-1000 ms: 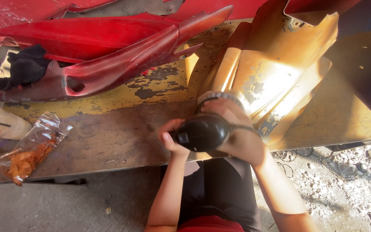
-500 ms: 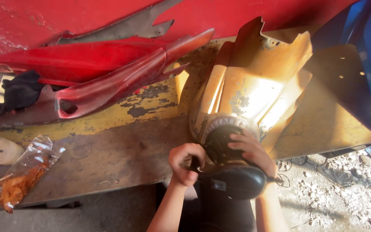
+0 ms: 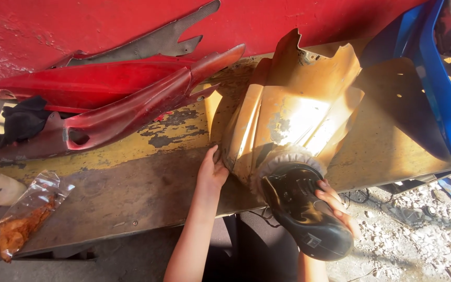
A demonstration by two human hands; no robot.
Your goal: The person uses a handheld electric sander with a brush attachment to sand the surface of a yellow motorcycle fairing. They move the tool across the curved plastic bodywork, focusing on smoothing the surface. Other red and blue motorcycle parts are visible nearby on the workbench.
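Worn yellow bench (image 3: 131, 177) spans the view, red wall (image 3: 309, 21) behind it. Red panels (image 3: 110, 104) lie stacked at the left back, a black cloth (image 3: 19, 122) on them; blue panel (image 3: 444, 99) at the right edge. Yellow panel (image 3: 293, 109) stands mid-bench, tilted, sun glare on its face, paint worn in patches. Black polisher (image 3: 309, 214) has its fluffy pad (image 3: 288, 156) pressed against the yellow panel's lower edge, body sticking out past the bench front. Right hand (image 3: 335, 203) wraps the polisher body from the right side, fingers curled closed on it. Left hand (image 3: 212, 169) lies flat, fingers spread, touching the panel's left edge, gripping nothing. Plastic bag (image 3: 19, 219) with orange-brown stuff lies at the bench's left end.
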